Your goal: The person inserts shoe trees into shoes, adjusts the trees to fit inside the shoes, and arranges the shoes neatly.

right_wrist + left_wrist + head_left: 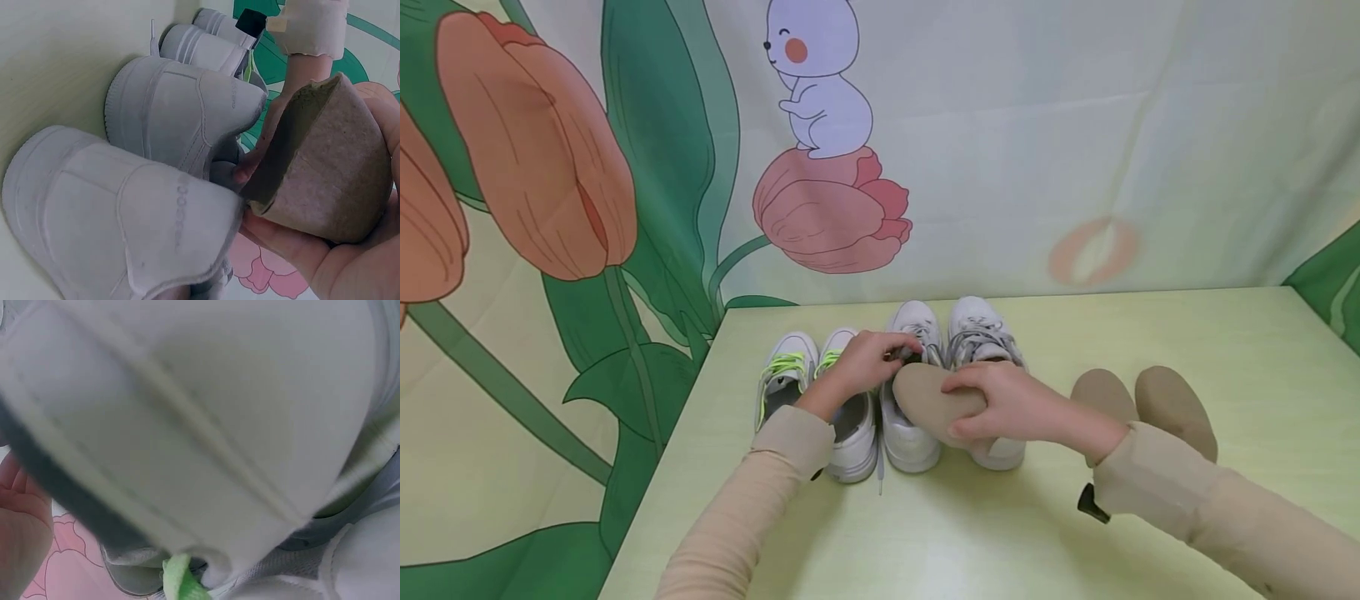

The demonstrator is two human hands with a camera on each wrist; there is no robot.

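My right hand [1011,402] holds a brown moulded-pulp shoe insert [928,398], thumb and fingers on its sides. The insert is over the opening of a white sneaker [912,450] with grey laces; the right wrist view shows its hollow back [284,147]. My left hand [868,360] pinches that sneaker's tongue, fingertips at the laces. The matching white sneaker [976,315] stands just right, partly behind my right hand. To the left are two white sneakers with neon green laces, one [793,354] in plain sight, the other [852,458] partly under my left arm.
Two more brown inserts [1176,408] lie on the right of the pale green table [917,542], one partly hidden by my right forearm. Behind the table hangs a cloth backdrop [1000,167] printed with tulips and a white animal.
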